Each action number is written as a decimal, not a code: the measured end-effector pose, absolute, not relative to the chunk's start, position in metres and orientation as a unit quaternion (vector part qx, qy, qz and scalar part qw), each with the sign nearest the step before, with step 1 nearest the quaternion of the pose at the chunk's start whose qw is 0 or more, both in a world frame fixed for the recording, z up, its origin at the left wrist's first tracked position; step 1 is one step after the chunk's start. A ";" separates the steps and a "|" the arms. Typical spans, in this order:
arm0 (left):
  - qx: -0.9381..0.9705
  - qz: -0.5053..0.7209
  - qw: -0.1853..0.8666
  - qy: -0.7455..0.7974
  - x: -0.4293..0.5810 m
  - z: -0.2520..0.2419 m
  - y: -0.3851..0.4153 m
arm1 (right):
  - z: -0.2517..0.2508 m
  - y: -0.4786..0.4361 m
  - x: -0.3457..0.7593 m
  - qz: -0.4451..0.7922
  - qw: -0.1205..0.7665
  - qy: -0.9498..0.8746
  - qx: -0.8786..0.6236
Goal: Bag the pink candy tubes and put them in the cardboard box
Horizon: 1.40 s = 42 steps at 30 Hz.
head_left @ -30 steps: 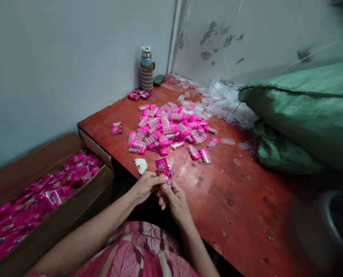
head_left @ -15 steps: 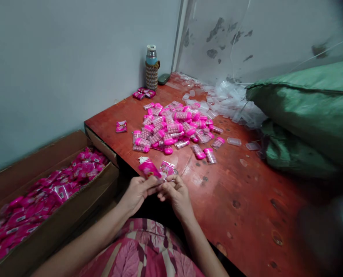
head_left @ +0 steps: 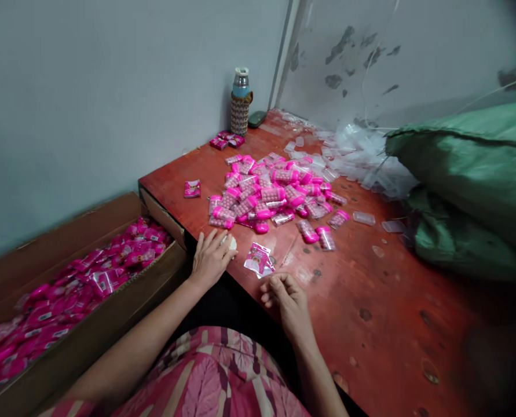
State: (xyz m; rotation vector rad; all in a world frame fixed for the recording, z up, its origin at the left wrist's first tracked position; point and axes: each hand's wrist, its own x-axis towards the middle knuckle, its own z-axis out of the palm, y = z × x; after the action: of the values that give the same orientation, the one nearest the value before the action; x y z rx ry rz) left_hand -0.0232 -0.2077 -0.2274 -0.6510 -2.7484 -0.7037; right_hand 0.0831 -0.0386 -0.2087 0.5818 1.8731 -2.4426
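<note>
Clear bottles (head_left: 273, 194) of pink balls are heaped mid-counter (head_left: 392, 307); pink packets (head_left: 70, 301), their print unreadable, are piled in a cardboard box (head_left: 153, 286) left of the counter. At its near edge, a white wad (head_left: 230, 243) is covered by the left hand (head_left: 209, 260), fingers loosely spread; near printed sachets (head_left: 256, 258), the right hand (head_left: 289, 301) is half curled, its hold unclear.

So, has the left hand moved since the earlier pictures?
Yes: judged against the cardboard box, the left hand has shifted left, nearer it, and forward to the white wad.
</note>
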 end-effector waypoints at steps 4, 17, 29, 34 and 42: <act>-0.231 -0.198 0.140 -0.942 -0.025 -0.235 -0.208 | -0.208 -0.039 0.085 -0.775 -0.007 0.604 0.186; -0.319 -0.298 0.097 -0.894 -0.003 -0.225 -0.171 | -0.199 -0.025 0.090 -0.760 -0.042 0.617 0.200; -0.299 -0.426 0.105 -0.847 0.009 -0.210 -0.164 | -0.197 -0.031 0.052 -0.757 -0.106 0.615 0.193; -0.113 -0.650 -0.136 -0.740 0.009 -0.193 -0.162 | -0.192 -0.025 0.046 -0.777 -0.076 0.602 0.165; 0.018 -0.739 -0.358 -0.570 0.008 -0.195 -0.153 | -0.195 0.020 0.042 -0.601 -0.065 0.791 0.100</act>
State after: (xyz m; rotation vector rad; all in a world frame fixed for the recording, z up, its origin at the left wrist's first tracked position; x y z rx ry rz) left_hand 0.0083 -0.1535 -0.1946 0.0767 -2.3639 -3.0692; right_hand 0.0417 0.0198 -0.1949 0.3271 2.5924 -1.9700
